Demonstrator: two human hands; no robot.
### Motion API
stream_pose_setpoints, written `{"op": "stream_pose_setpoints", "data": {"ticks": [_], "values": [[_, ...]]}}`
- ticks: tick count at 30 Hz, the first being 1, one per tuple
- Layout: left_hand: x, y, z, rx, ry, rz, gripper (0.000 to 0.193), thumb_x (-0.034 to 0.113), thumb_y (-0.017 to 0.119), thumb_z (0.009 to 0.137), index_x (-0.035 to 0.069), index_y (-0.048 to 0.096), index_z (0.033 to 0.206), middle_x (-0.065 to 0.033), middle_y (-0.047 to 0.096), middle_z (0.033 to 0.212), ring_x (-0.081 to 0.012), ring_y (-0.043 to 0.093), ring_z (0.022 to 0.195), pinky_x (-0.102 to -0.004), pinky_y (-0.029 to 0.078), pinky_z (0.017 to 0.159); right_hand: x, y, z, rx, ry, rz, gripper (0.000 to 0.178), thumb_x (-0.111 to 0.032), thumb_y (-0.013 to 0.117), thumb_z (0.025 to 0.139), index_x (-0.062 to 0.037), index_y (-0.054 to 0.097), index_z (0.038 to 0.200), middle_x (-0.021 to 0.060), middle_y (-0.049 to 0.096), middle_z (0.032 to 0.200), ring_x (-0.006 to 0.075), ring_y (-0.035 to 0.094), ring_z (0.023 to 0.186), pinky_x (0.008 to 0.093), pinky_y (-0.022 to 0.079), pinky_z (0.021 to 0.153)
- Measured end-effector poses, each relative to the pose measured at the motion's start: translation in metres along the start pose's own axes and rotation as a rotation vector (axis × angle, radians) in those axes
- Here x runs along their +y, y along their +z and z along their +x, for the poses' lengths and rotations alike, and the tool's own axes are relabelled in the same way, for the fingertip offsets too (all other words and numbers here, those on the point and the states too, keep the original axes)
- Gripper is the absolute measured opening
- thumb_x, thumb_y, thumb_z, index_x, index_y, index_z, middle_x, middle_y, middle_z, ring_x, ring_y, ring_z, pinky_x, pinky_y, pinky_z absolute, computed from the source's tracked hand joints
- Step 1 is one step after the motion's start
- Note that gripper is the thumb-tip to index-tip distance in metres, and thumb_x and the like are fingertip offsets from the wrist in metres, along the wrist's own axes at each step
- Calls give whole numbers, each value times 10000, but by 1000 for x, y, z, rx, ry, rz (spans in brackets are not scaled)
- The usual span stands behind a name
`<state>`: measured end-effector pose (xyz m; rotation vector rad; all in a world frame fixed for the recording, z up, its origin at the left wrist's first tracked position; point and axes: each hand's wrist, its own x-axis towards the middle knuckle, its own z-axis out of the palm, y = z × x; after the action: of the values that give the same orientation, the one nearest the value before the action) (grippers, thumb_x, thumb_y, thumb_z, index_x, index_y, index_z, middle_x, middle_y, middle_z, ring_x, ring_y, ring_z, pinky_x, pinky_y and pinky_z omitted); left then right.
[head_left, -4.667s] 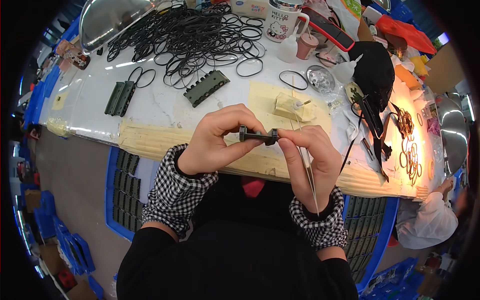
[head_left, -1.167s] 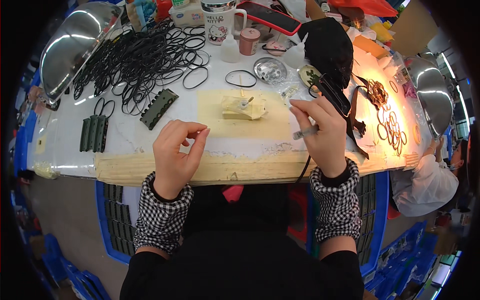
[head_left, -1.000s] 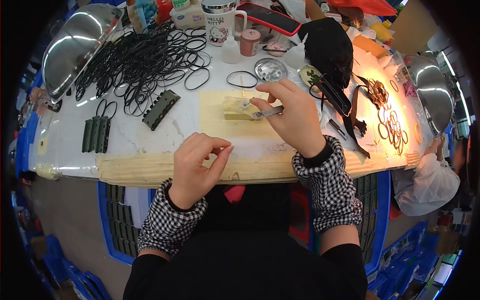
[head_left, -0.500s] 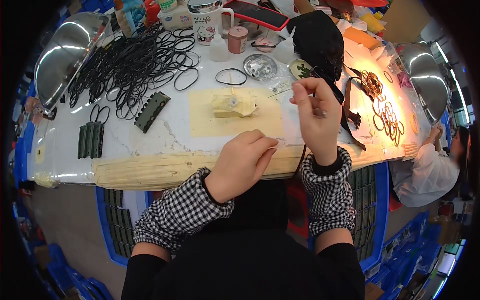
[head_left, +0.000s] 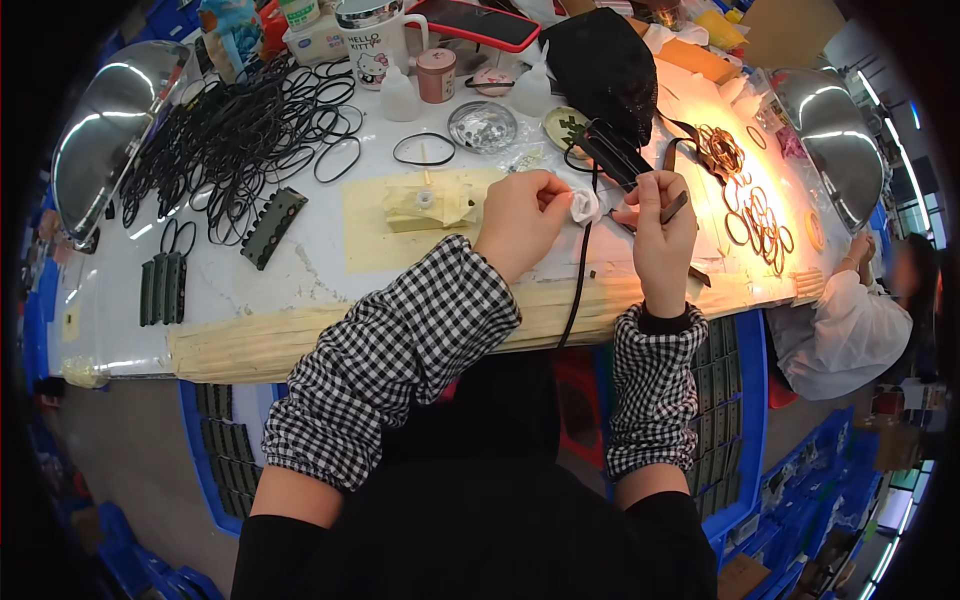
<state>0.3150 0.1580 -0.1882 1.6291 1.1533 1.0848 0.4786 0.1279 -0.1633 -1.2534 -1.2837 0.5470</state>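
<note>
My left hand is closed in a pinch, its fingertips at a crumpled white wad that looks like tissue or cloth. To its right, my right hand is closed around a slim metal tool, probably tweezers; its thin dark tip points left toward the wad. A black cord hangs behind the wad and over the table edge. Beyond the right hand lies a long black holder-like object. Left of my left hand, a block wrapped in yellowish tape sits on a taped patch.
Black rubber loops are heaped at the left, with dark green ridged pieces nearby. White squeeze bottles, a clear dish and a mug stand behind. Lit brown loops lie right. Another person sits far right.
My left hand has moved right and away from me, up to the white wad. My right hand has lowered slightly and turned the tool. The whole view has shifted a little.
</note>
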Motion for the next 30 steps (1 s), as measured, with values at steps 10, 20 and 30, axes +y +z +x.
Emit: {"op": "stream_pose_setpoints", "data": {"ticks": [10, 20, 30], "values": [[4, -1, -2, -94, -282, -481, 180, 92, 634, 911, -48, 642, 1024, -67, 668, 863, -96, 645, 751, -206, 546, 689, -1, 7, 2, -78, 22, -143, 148, -141, 553, 965, 1, 549, 921, 12, 572, 725, 38, 481, 621, 200, 385, 558], [3, 3, -4, -96, -67, -186, 169, 89, 685, 854, -59, 676, 935, -60, 679, 777, -81, 632, 693, -205, 520, 629, -1, 10, 3, -109, 29, -157, 146, -133, 559, 963, 5, 552, 915, 28, 580, 723, 55, 522, 650, 221, 439, 589], [3, 2, -4, -114, -60, 43, 169, 114, 718, 752, -36, 645, 779, -50, 654, 696, -67, 579, 619, -222, 479, 582, -8, 2, 11, 45, -65, -61, 134, -132, 545, 968, -5, 567, 929, 4, 555, 693, 27, 449, 576, 195, 355, 515]]}}
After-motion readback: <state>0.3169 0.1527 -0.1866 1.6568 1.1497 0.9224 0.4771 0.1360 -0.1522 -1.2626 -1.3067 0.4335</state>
